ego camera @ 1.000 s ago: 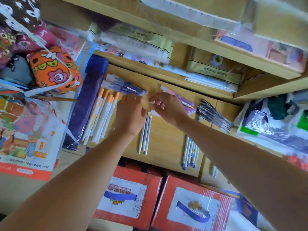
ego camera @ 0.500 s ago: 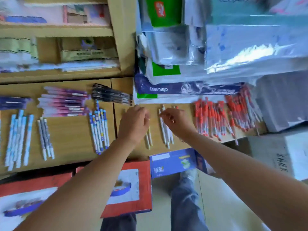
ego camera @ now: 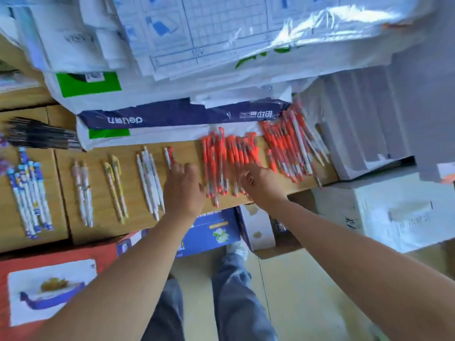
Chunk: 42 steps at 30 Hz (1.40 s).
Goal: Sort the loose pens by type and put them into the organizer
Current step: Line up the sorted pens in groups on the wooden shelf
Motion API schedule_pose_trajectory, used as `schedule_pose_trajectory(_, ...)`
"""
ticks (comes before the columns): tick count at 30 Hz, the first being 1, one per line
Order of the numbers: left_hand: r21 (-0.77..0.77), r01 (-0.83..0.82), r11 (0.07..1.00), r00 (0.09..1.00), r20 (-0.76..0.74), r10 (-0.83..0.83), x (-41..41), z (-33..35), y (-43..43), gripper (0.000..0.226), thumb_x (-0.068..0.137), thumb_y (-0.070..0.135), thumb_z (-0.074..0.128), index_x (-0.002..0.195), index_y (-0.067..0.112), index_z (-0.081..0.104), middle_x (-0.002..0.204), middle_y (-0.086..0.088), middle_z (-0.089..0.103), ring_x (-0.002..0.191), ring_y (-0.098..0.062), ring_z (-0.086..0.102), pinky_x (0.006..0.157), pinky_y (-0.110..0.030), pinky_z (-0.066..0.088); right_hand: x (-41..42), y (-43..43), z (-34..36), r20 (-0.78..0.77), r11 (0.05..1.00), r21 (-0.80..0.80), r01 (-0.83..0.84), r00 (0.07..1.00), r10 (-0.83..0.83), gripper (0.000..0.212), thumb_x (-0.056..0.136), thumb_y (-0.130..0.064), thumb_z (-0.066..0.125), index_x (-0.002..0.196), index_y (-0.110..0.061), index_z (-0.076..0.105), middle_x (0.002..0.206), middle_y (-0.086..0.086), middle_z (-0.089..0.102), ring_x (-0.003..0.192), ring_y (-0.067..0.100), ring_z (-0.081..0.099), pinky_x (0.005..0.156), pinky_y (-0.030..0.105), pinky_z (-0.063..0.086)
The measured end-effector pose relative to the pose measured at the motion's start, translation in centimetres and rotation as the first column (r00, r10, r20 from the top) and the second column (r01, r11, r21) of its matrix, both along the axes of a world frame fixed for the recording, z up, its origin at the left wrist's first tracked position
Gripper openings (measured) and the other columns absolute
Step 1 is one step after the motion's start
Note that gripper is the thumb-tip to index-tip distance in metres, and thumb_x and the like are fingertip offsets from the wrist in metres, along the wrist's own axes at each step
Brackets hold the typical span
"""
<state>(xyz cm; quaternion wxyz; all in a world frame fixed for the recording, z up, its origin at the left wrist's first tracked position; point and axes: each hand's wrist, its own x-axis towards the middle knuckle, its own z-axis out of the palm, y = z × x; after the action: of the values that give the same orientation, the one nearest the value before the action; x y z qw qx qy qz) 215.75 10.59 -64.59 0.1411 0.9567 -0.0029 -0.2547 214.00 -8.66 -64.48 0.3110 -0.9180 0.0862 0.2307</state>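
Pens lie sorted in groups on a wooden shelf (ego camera: 103, 230): blue-and-white pens (ego camera: 29, 198), pinkish pens (ego camera: 83, 193), yellow pens (ego camera: 114, 188), white pens (ego camera: 150, 178) and black pens (ego camera: 41, 134). A big heap of red pens (ego camera: 219, 163) lies to the right, with a second red heap (ego camera: 285, 148) beyond it. My left hand (ego camera: 183, 188) reaches to the lower end of a red-and-white pen pair (ego camera: 169, 153); its back hides the fingertips. My right hand (ego camera: 261, 183) rests with spread fingers on the red heap.
Wrapped paper reams and a blue Deli pack (ego camera: 172, 116) are stacked behind the pens. White boxes (ego camera: 394, 212) stand at the right. Red cartons (ego camera: 49, 279) and a blue box (ego camera: 211, 232) sit below the shelf, and my legs stand on the floor beneath.
My view and both hands have swung right along the shelf, from the white and yellow pens to the red heaps. The right hand now lies on the red pens.
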Motion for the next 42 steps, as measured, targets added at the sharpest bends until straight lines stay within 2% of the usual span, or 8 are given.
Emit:
schedule_pose_trajectory(6,0.055,-0.108,0.993,0.994,0.013,0.108,-0.3,0.7,0.3,0.044,0.089,0.017,0.054,0.126,-0.003,0.043,0.13,-0.022,0.043,0.118,-0.036,0.045,0.091,-0.044,0.045,1.1,2.5,-1.4,0.083,0.992,0.108,-0.072,0.995,0.063,0.018,0.088,-0.008,0.054,0.1,-0.013,0.066,0.087,0.005,0.07,0.072,0.024,0.065,0.062,0.04,0.055)
schedule_pose_trajectory(13,0.024,-0.176,0.984,0.984,0.019,0.176,0.2,0.6,1.4,0.051,0.093,0.017,0.051,0.136,-0.005,0.036,0.127,-0.022,0.044,0.113,-0.035,0.048,0.093,-0.04,0.042,1.9,3.1,-1.7,0.12,0.996,0.059,-0.068,0.991,0.06,0.014,0.088,-0.007,0.053,0.096,-0.01,0.064,0.079,0.005,0.068,0.06,0.022,0.061,0.053,0.033,0.052)
schedule_pose_trajectory(19,-0.037,-0.346,0.938,0.938,-0.039,0.344,1.0,0.4,1.0,0.066,0.092,0.016,0.053,0.146,-0.006,0.02,0.139,-0.028,0.029,0.119,-0.036,0.045,0.097,-0.038,0.041,2.0,2.1,-1.7,0.132,0.998,0.038,-0.058,0.99,0.052,0.014,0.089,-0.007,0.053,0.096,-0.011,0.065,0.077,0.003,0.069,0.06,0.017,0.063,0.053,0.036,0.055)
schedule_pose_trajectory(25,-0.143,-0.282,0.949,0.959,-0.051,0.278,0.8,-0.6,0.2,0.042,0.09,0.01,0.055,0.128,-0.002,0.042,0.125,-0.022,0.042,0.108,-0.035,0.05,0.089,-0.04,0.045,2.1,0.4,-1.3,0.167,0.998,0.003,0.068,0.984,-0.068,0.007,0.089,-0.012,0.056,0.095,-0.011,0.059,0.068,-0.005,0.059,0.049,0.005,0.049,0.043,0.021,0.036)
schedule_pose_trajectory(29,-0.22,-0.271,0.937,0.962,-0.052,0.266,0.7,-1.0,-2.3,0.035,0.09,0.013,0.057,0.12,0.0,0.047,0.118,-0.018,0.048,0.104,-0.03,0.051,0.085,-0.033,0.044,1.8,-2.4,-0.7,0.158,0.979,-0.121,0.165,0.977,-0.146,0.02,0.091,-0.023,0.058,0.103,-0.009,0.051,0.073,0.0,0.06,0.057,0.017,0.057,0.049,0.03,0.047)
schedule_pose_trajectory(33,-0.247,-0.275,0.929,0.961,-0.038,0.274,0.7,-1.3,-3.8,0.031,0.092,0.019,0.055,0.116,0.001,0.049,0.115,-0.015,0.048,0.1,-0.027,0.051,0.076,-0.025,0.035,1.3,-4.1,-1.3,0.08,0.96,-0.244,0.14,0.989,-0.124,0.03,0.09,-0.036,0.06,0.103,-0.009,0.058,0.079,0.001,0.064,0.065,0.019,0.061,0.058,0.031,0.054)
schedule_pose_trajectory(37,-0.256,-0.271,0.928,0.961,-0.017,0.276,0.7,-1.2,-4.5,0.038,0.094,0.027,0.056,0.12,0.001,0.047,0.116,-0.014,0.049,0.098,-0.026,0.054,0.075,-0.024,0.035,1.6,-3.4,-1.9,0.063,0.969,-0.197,0.147,0.989,-0.138,0.014,0.089,-0.023,0.063,0.09,-0.009,0.062,0.076,0.005,0.066,0.064,0.02,0.061,0.058,0.03,0.054)
schedule_pose_trajectory(42,-0.268,-0.175,0.947,0.983,0.0,0.181,0.7,-1.2,-6.3,0.048,0.092,0.031,0.059,0.128,0.003,0.044,0.122,-0.013,0.049,0.107,-0.026,0.052,0.084,-0.028,0.042,2.3,-3.4,-2.1,0.091,0.967,-0.159,0.199,0.978,-0.186,0.017,0.088,-0.028,0.065,0.088,-0.011,0.061,0.074,0.001,0.064,0.063,0.018,0.06,0.058,0.03,0.053)
